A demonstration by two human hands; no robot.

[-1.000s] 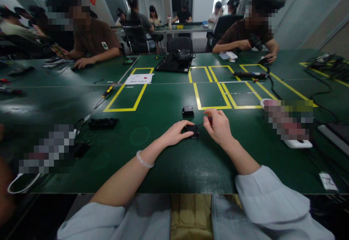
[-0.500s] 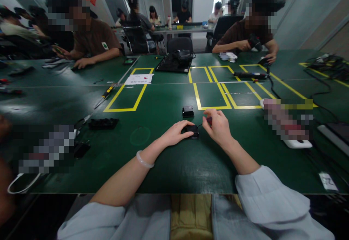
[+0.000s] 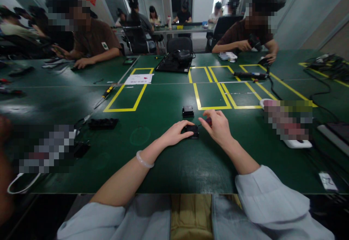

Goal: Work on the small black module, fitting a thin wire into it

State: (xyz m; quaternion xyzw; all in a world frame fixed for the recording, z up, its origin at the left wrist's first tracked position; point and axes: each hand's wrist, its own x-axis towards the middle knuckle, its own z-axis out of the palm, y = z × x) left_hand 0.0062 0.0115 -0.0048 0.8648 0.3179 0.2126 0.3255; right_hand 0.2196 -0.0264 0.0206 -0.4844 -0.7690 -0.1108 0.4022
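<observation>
My left hand (image 3: pixel 176 132) rests on the green table (image 3: pixel 163 160) with its fingers curled over a small black box-like part (image 3: pixel 192 131), pinning it down. My right hand (image 3: pixel 216 125) is closed around a small screwdriver with a dark red handle (image 3: pixel 208 121); its thin tip points left at the black part. A second small black part (image 3: pixel 188 111) lies just beyond them, untouched.
A black tray (image 3: pixel 103 123) and a yellow-handled screwdriver (image 3: pixel 107 92) lie to the left. Yellow tape rectangles (image 3: pixel 215 96) mark the table ahead. A white device (image 3: pixel 297 143) and cables lie to the right. Other people sit working at the far side.
My right hand with the screwdriver has shifted slightly left, closer to the black part. My left hand has stayed put.
</observation>
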